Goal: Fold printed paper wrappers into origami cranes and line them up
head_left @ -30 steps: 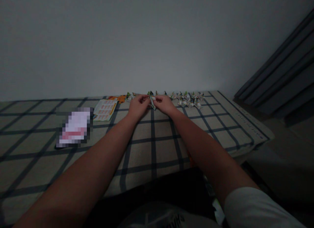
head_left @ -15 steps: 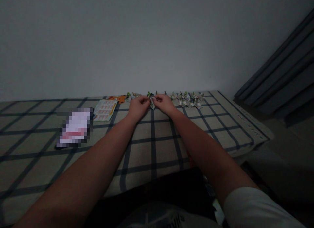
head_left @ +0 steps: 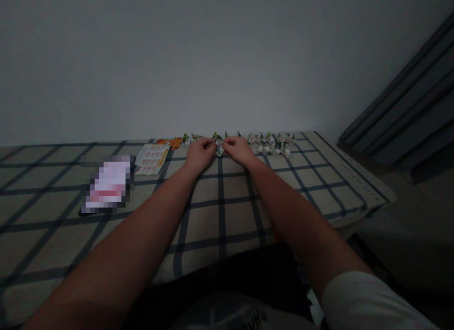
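Observation:
A small folded piece of printed paper [head_left: 219, 147], diamond-shaped, is pinched between my two hands above the checked cloth. My left hand [head_left: 201, 153] is closed with thumb and fingertips on its left edge. On the opposite edge, my right hand [head_left: 238, 149] grips it the same way. Behind and to the right sit several folded paper pieces [head_left: 273, 144] with pointed tips, like origami. More pointed paper pieces [head_left: 187, 140] stick out past my left hand, partly hidden by it.
A printed sheet with a grid of text [head_left: 153, 159] lies left of my hands, near an orange item [head_left: 175, 143]. Farther left is a pixelated device [head_left: 109, 184]. The checked tablecloth [head_left: 220, 216] ends at a right edge; a wall [head_left: 220, 60] rises behind and a curtain [head_left: 407, 98] hangs right.
The paper between my hands shows a wider, flatter diamond face now; before, it looked narrower with a point toward me. My hands have barely shifted.

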Action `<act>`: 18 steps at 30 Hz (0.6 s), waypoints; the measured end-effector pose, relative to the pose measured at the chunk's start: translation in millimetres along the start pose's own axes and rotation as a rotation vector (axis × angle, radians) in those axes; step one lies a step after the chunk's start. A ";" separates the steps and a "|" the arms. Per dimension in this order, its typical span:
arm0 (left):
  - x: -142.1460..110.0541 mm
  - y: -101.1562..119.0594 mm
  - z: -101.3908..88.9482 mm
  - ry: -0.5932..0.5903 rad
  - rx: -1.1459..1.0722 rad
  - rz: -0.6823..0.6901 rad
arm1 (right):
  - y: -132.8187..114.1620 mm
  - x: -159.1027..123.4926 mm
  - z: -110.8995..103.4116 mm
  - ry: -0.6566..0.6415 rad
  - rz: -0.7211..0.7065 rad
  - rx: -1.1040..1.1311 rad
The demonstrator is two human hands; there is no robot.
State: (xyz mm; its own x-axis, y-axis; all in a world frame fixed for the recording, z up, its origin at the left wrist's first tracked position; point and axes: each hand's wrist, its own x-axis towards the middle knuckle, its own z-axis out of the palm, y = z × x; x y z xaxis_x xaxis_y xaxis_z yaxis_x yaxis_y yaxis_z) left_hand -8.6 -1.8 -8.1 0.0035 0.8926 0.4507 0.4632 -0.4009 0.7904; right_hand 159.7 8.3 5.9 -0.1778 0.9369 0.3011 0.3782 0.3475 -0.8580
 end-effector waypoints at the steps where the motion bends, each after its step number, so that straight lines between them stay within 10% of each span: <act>1: -0.3 0.9 -0.5 -0.001 0.000 -0.001 | 0.5 0.2 0.1 -0.003 0.019 0.010; 18: -7.0 1.1 0.3 0.002 -0.122 -0.131 | 0.8 -1.4 3.1 0.007 0.156 0.092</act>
State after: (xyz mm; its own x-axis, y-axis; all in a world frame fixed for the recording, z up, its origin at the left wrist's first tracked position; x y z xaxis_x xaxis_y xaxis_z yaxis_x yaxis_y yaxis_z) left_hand -7.9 -8.4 -10.5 -0.0511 0.9385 0.3414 0.3485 -0.3036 0.8868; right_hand 157.4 7.2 3.5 -0.1168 0.9794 0.1646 0.3162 0.1937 -0.9287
